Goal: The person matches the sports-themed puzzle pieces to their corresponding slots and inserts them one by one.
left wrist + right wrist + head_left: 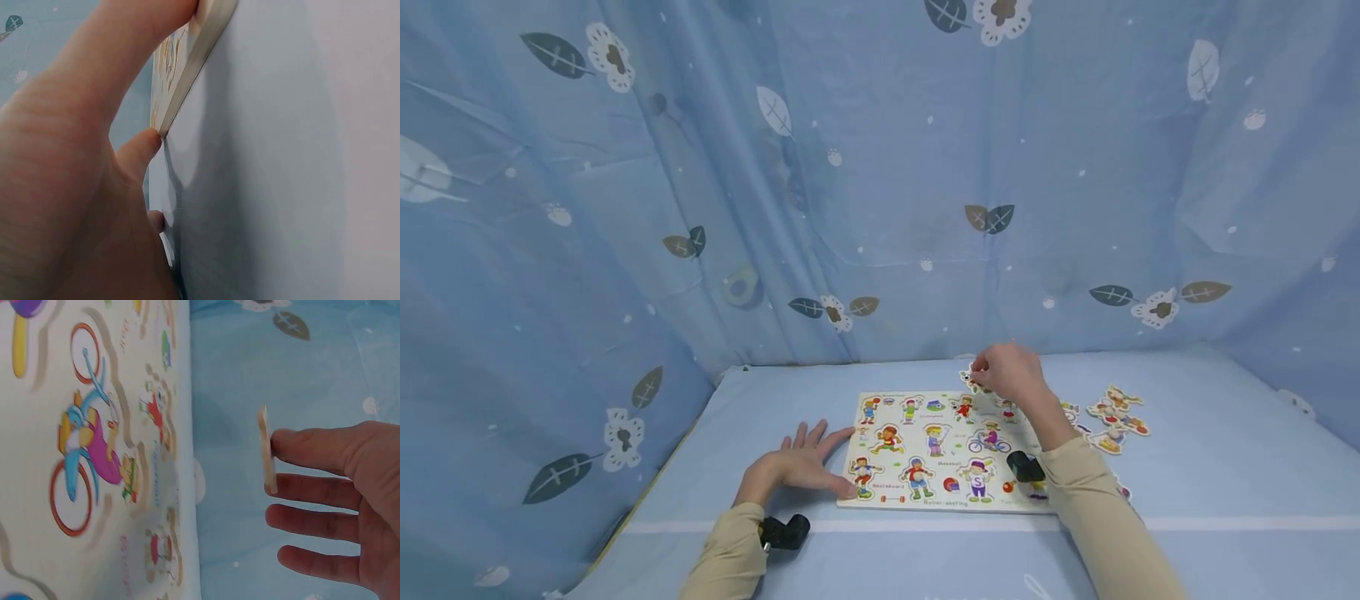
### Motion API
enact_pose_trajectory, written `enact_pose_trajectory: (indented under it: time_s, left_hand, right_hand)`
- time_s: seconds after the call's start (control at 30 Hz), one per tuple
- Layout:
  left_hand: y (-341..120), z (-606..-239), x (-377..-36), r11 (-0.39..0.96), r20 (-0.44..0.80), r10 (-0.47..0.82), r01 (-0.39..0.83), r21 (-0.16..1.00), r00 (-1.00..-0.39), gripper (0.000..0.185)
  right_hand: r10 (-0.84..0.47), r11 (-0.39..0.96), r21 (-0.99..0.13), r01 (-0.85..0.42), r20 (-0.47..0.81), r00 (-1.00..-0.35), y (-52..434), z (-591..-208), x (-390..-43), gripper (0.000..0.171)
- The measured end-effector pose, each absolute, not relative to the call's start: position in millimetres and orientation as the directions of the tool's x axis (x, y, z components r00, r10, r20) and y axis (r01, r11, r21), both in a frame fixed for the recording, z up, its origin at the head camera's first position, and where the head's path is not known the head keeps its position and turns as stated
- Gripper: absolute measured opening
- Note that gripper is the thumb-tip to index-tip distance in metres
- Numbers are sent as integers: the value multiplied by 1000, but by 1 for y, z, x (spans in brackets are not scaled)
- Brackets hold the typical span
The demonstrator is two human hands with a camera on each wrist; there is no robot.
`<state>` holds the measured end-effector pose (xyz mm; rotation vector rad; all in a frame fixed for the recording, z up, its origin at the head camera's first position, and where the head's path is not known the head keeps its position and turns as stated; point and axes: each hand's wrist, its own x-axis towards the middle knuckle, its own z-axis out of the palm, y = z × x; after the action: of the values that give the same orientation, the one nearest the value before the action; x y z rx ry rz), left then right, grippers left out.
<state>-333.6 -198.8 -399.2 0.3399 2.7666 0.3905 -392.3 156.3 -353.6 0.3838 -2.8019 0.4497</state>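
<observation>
Now | left hand [797, 467] flat, fingers spread, steadying puzzle board [925, 400] | right hand [1011, 375] pinches puzzle piece [267, 450]

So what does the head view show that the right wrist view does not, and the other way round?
Only the head view shows the left hand resting flat by the left edge of the puzzle board, and the loose pieces lying on the blue cloth to the right. Only the right wrist view shows the held piece edge-on, thin and wooden, against the fingertips. Both show the right hand holding that piece beyond the board's far edge, and the cyclist picture.
</observation>
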Motion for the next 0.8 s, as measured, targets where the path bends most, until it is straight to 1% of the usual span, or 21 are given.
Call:
enact_pose_trajectory:
  time_s: [0.07, 0.27, 0.43, 0.5, 0.63, 0.7, 0.77, 0.8]
  left_hand:
    - [-197, -399, -332, 932, -281, 280, 191, 307, -918, 109]
    - [-193, -400, -332, 933, -284, 277, 186, 308, -918, 108]
    - [-193, -403, -333, 935, -282, 275, 187, 301, -919, 107]
    - [-194, -404, -334, 935, -281, 278, 191, 299, -918, 108]
    - [-197, -403, -335, 935, -292, 281, 193, 296, -914, 109]
    - [-198, -402, -335, 935, -293, 280, 191, 298, -914, 109]
    - [-199, -402, -335, 938, -291, 274, 188, 293, -917, 109]
    - [-199, -402, -335, 938, -288, 272, 187, 290, -918, 108]
  right_hand:
    - [-247, 909, -261, -323, 287, -926, 155, -357, -392, 11]
    - [-278, 920, -233, -314, 174, -945, 152, -369, -394, 8]
    - [-296, 925, -232, -303, 64, -953, 152, -375, -395, 5]
    - [-310, 919, -249, -306, 25, -951, 153, -375, -394, 5]
    - [-343, 906, -285, -313, -60, -937, 154, -370, -390, 19]
    - [-369, 902, -279, -331, -94, -925, 154, -368, -389, 19]
    - [-396, 895, -263, -359, -100, -913, 151, -368, -388, 7]
    - [-400, 896, -254, -365, -101, -911, 150, -369, -388, 7]
